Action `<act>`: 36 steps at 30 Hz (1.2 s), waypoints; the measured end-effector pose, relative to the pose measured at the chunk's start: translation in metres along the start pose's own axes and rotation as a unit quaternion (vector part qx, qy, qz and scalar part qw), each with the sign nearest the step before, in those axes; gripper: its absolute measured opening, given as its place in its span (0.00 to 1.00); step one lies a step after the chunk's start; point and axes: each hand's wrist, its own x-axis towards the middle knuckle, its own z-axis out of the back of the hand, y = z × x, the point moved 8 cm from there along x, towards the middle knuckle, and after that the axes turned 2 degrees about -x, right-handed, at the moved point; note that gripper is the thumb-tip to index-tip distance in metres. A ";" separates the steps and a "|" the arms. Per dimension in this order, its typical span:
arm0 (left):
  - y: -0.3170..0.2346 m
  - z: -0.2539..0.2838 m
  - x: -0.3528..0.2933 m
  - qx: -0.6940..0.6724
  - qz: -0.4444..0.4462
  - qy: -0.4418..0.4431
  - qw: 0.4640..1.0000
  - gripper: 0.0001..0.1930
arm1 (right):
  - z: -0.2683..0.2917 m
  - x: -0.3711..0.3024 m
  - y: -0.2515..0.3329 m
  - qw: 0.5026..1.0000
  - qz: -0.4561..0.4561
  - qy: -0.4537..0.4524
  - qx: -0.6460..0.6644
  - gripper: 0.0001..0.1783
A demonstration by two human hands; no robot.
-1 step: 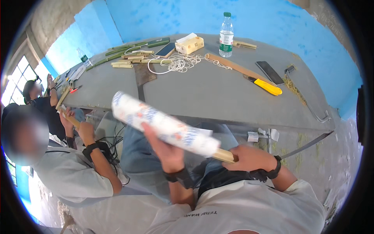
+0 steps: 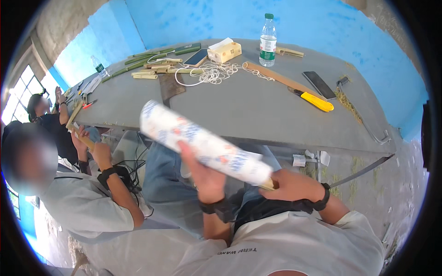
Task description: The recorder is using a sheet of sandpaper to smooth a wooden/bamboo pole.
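A roll of white paper with blue and orange print (image 2: 202, 142) slants across in front of me, its far-left end raised over the table edge. From its lower right end pokes a short piece of bamboo (image 2: 268, 185), and my right hand (image 2: 294, 185) is closed around that. My left hand (image 2: 206, 177) holds the roll from below near its middle, thumb side against the paper; its other fingers are partly hidden behind it. How far the bamboo runs inside the paper cannot be seen.
On the grey table (image 2: 258, 110) lie a yellow-handled saw (image 2: 315, 101), a long bamboo strip (image 2: 276, 78), phones (image 2: 319, 85), tangled white string (image 2: 214, 73), a broad-bladed knife (image 2: 171, 87), cut bamboo (image 2: 145, 75) and a bottle (image 2: 267, 43). Left, a person (image 2: 87, 202) holds bamboo close by.
The paper roll has shifted right and slightly down, covering more of the bamboo at my right hand. My left hand has moved right with it; my right hand has barely moved.
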 end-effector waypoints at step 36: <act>0.011 -0.022 -0.011 -0.013 0.008 0.017 1.000 0.29 | 0.001 0.002 -0.002 0.990 0.085 -0.069 0.086 0.28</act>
